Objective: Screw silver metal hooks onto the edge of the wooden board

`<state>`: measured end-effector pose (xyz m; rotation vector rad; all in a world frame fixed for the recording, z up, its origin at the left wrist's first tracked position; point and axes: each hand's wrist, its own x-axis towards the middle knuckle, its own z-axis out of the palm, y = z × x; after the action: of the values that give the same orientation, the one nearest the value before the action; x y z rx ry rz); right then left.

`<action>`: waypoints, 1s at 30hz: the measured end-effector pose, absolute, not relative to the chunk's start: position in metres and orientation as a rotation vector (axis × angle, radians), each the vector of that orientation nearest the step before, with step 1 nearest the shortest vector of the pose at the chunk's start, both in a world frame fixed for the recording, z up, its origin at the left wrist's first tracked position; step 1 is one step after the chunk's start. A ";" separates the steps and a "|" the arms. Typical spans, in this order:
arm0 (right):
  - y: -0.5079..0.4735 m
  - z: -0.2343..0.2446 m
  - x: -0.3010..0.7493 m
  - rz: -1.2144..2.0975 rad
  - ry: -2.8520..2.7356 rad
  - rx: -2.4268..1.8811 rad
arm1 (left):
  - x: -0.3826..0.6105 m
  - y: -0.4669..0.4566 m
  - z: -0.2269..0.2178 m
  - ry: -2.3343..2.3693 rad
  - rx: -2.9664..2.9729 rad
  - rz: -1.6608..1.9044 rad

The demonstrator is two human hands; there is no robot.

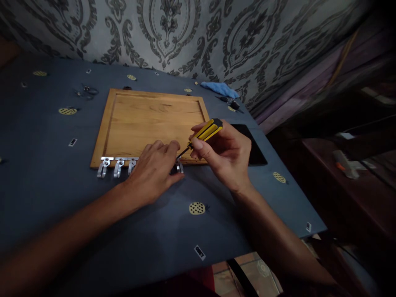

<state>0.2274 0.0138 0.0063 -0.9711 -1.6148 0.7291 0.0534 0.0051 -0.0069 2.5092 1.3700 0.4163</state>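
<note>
Bare forearms (83, 220) lie closest to my camera, crossing a blue-grey tablecloth printed with yellow pineapples (46, 173). From my distant seat I see the left hand (154, 167) over a silver metal rail of hooks (119, 159) along the near edge of a flat, light-brown wooden board with a raised rim (148, 119). I judge it steadies the rail, though I cannot tell whether its hidden fingers clamp. Just apart from it, the right hand (232, 152) is closed on a yellow-and-black screwdriver (206, 131), slanted shaft-down toward the rail's right end, probably to keep the tip visible to me.
</note>
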 end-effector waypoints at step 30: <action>0.013 0.000 0.223 0.487 -1.561 -1.019 | 0.053 0.005 -0.007 1.376 2.501 0.397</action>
<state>0.2226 0.0133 -0.0002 -1.0186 -1.5607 0.4871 0.0533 0.0051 -0.0069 2.5013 1.3760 0.3967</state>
